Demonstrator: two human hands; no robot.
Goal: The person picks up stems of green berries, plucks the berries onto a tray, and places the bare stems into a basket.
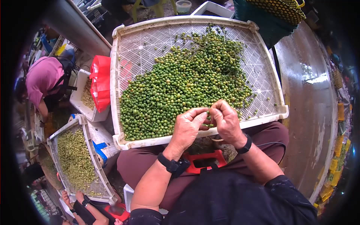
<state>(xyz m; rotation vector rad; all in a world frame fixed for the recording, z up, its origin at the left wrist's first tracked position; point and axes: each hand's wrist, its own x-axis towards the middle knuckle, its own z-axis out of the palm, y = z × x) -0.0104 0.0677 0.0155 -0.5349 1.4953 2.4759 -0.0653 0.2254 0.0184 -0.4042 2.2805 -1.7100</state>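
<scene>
A white mesh tray point(138, 60) rests over my lap, bearing a broad heap of small round green fruits point(161, 90), some of them yellowish. Thin stems point(225, 77) lie among the fruits on the right side. Over the tray's near edge, my left hand point(189, 125) pinches thumb and finger together at a small green fruit point(208, 112). My right hand point(226, 120) touches it from the right, its fingers curled and closed; what lies between them is too small to make out.
Beside the tray stands a red bag point(100, 83) at the left, by a white box point(78, 98). A second tray point(90, 140) of pale fruits sits lower left, near another person's hands point(79, 198). A person in pink point(44, 77) bends at far left. Wet pavement point(305, 101) lies right.
</scene>
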